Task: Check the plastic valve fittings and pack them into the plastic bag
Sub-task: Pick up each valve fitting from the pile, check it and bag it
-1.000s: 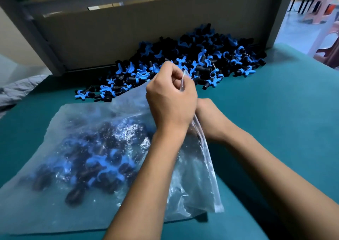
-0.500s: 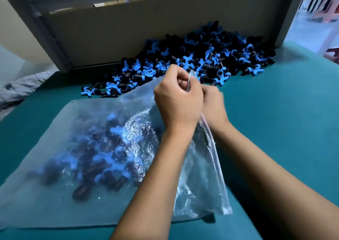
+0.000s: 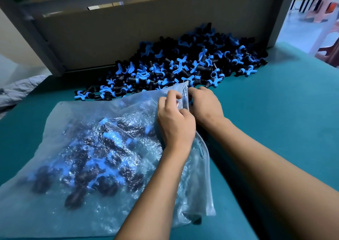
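A clear plastic bag (image 3: 77, 140) lies on the teal table, with several black-and-blue valve fittings (image 3: 102, 166) showing through it. My left hand (image 3: 176, 122) pinches the bag's open edge near its far right corner. Just to the right of it, my right hand (image 3: 205, 105) grips the same edge from the other side. The strip of the bag's mouth (image 3: 184, 94) stands up between the two hands. A large pile of loose fittings (image 3: 183, 63) lies behind the bag against the back board.
A grey board (image 3: 128, 34) with metal frame posts closes off the table's far side. Bare teal table (image 3: 275, 122) stretches to the right of my arms. Pink stools (image 3: 322, 6) stand on the floor at the far right. Grey cloth (image 3: 16, 91) lies off the left edge.
My right hand has come forward from behind the left and now grips the bag's mouth beside it. Both hands have lowered the bag's edge toward the table.
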Available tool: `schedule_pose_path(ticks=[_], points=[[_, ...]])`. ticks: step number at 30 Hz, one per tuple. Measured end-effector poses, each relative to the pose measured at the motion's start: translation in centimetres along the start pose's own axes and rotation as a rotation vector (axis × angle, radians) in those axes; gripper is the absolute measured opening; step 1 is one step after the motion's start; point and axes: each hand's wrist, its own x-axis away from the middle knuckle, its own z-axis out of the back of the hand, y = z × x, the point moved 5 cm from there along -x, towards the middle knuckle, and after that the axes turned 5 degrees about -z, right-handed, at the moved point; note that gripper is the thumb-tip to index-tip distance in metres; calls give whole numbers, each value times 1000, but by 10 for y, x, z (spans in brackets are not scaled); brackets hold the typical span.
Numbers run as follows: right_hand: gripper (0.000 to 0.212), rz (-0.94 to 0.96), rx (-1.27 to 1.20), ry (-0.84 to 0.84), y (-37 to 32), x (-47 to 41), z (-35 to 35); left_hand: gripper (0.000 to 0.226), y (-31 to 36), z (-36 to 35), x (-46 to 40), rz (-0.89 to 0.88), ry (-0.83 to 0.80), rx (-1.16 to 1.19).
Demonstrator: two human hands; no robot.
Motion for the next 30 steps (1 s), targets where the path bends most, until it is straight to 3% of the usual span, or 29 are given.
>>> schedule_pose_path(ticks=[3,5,8,10,13,18,24,30], points=[[15,-99,17,101,26,0,10,31,-9,-4,1,47,-74,-67],[14,-207,-108,183,49,4,19,24,-15,-10,1,101,-167,-110],[20,-274,-508,232,75,13,26,25,-17,-16,1,111,-225,-106],[28,-281,-854,167,80,22,26,32,-11,-16,-1,63,-149,-16],[23,-281,-1307,43,76,31,24,22,-2,-12,-5,-19,-65,138],[8,-275,-1459,3,78,34,27,20,-11,-23,-4,112,-195,322],[20,-322,-1722,19,85,33,31,34,-29,-34,2,409,-299,552],[22,-213,-1730,-175,72,35,29,17,-20,-40,0,392,-343,843]])
